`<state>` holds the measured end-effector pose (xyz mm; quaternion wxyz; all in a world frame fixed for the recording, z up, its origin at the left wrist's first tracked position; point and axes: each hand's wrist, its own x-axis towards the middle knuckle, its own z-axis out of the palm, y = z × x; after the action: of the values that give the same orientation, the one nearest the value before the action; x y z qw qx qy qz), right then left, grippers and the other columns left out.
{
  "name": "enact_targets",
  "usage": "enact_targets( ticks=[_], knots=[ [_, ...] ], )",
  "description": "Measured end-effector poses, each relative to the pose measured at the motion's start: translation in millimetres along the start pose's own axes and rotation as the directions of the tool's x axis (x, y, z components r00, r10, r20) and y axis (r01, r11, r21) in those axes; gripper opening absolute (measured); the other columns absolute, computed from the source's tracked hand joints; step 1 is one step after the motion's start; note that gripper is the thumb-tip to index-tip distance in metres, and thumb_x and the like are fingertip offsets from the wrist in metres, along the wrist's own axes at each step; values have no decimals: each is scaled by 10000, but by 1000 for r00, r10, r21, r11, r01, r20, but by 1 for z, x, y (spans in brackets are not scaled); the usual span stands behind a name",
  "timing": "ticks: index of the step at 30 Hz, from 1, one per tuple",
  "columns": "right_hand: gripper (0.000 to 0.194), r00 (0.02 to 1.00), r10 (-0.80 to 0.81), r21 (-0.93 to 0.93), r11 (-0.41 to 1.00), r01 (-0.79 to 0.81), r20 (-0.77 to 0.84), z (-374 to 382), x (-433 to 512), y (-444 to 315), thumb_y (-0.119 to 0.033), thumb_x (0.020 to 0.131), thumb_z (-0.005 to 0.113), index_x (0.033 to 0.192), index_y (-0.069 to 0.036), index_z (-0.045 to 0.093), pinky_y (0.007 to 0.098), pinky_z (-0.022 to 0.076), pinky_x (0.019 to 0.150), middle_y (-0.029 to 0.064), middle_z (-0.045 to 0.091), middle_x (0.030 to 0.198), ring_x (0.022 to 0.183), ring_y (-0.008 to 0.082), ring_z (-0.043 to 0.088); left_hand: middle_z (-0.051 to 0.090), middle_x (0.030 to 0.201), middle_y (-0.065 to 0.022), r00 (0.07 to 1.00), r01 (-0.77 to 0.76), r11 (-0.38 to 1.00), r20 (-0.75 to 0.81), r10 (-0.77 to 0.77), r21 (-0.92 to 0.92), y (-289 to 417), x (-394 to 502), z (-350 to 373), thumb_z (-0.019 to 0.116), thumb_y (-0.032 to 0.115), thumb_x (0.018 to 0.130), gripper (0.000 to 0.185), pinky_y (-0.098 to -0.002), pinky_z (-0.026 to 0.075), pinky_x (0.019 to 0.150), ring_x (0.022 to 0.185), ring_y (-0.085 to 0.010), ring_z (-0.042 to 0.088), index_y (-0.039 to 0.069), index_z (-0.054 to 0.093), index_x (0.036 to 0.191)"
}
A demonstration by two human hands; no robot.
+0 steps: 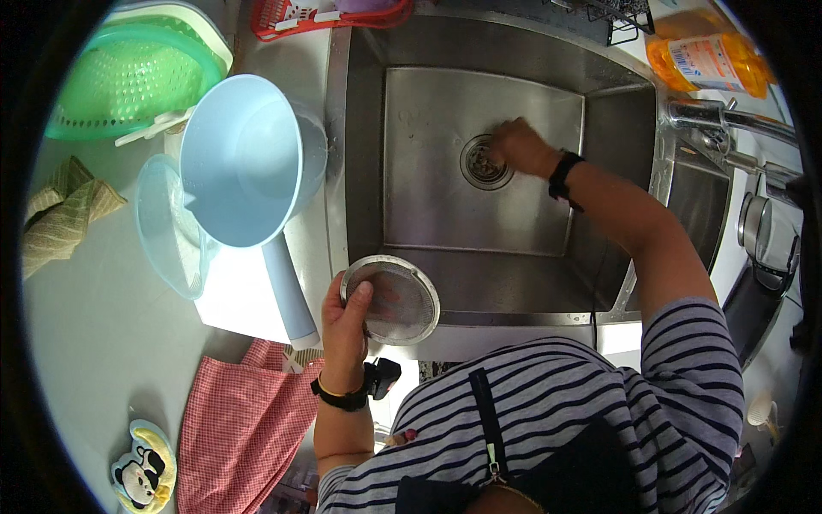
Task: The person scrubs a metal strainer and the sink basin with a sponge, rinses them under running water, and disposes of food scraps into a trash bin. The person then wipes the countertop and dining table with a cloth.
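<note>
My left hand (347, 315) grips a round metal mesh strainer (401, 308) by its rim at the sink's near left corner, thumb inside the bowl. Down in the stainless steel sink (424, 186), my right hand (521, 149) is at the right edge of the drain (481, 164). Its fingers are bent and slightly blurred; whether they hold anything cannot be told. Left of the sink stands a light blue plastic dipper (241, 160), its handle pointing towards me. A clear plastic bowl or lid (168, 225) lies partly behind it.
Green colanders (135, 77) and a red basket (331, 26) sit at the back left. A patterned cloth (70, 212) and a red checked cloth (244, 424) lie on the left. An orange bottle (706, 64) and the faucet (732, 119) are at the right.
</note>
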<state>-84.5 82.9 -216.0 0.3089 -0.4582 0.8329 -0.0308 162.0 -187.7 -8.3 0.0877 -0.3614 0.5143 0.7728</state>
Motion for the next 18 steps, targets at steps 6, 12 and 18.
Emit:
enact_targets(
  ticks=[6,12,18],
  knots=[
    [212,847,450,389,861,-327,-284,9,-1,-1,-98,878,515,1026,-89,666,401,430,893,148,600,969,916,297,548,643,967,-105,998,34,999,45,-36,36,-3,0,0,552,152,890,260,-301,535,664,814,-179,641,13,541,1110],
    [217,852,244,534,844,48,-463,5,88,-61,-49,831,548,1000,-111,667,385,458,834,115,608,987,938,312,548,646,965,-101,998,37,999,42,-38,36,-1,1,5,562,157,885,275,-294,529,689,834,-188,641,15,536,1118],
    [224,903,-93,215,956,198,-420,23,96,-84,-26,814,513,982,-84,649,394,478,824,111,601,1032,974,295,543,648,955,-93,999,29,999,19,-29,38,0,-7,4,554,159,893,259,-301,525,666,819,-179,636,20,545,1112]
  ],
)
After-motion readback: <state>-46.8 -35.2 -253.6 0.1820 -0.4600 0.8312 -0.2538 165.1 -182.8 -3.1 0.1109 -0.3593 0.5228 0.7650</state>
